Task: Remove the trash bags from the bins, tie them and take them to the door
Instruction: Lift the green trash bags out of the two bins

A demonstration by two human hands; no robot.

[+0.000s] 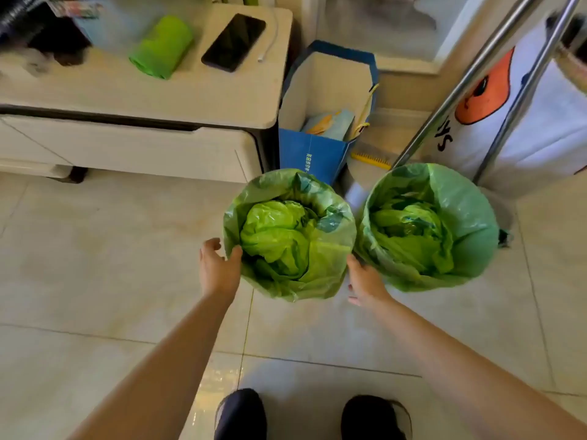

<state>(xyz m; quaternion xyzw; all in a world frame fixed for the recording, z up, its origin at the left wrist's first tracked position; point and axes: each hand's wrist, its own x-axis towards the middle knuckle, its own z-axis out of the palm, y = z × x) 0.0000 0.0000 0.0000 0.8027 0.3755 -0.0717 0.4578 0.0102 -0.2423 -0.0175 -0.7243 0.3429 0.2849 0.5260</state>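
Observation:
Two bins stand side by side on the tiled floor, each lined with a green trash bag folded over its rim and holding crumpled green plastic. My left hand [219, 265] is at the left rim of the left trash bag [330, 258], thumb hooked over the edge and fingers spread. My right hand [365, 281] sits in the gap between the bins, touching the right side of that same bag. The right trash bag [470, 223] is untouched. Whether either hand has pinched the plastic is unclear.
A low beige cabinet [143, 93] at the back left carries a green roll of bags [162, 46] and a black phone [234, 42]. A blue paper bag [313, 154] stands behind the left bin. Metal rack poles [451, 100] and a white printed bag [540, 122] crowd the right bin.

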